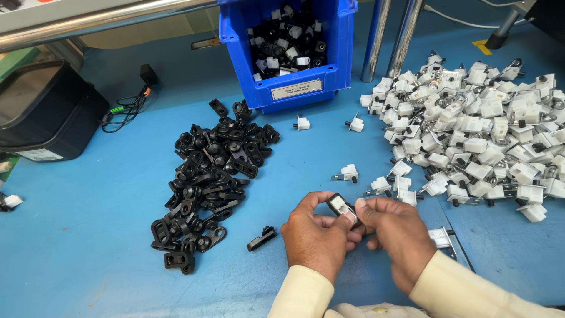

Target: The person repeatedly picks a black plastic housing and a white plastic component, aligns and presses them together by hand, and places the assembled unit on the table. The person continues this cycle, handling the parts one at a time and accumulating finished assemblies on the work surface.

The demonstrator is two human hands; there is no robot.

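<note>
My left hand (315, 235) and my right hand (395, 232) meet near the table's front edge. Together they pinch a small part (341, 207), a white block seated in a black bracket, held just above the blue table (88, 235). A heap of black plastic brackets (212, 176) lies to the left of my hands. One loose black bracket (261, 238) rests close to my left hand. A big pile of white switch blocks with metal clips (477, 129) spreads to the right.
A blue bin (291, 88) holding assembled black-and-white parts stands at the back centre. A black box (44, 112) and a cable (126, 106) sit at the left. Two metal posts (388, 35) rise behind the white pile. Stray white blocks (350, 172) lie between bin and hands.
</note>
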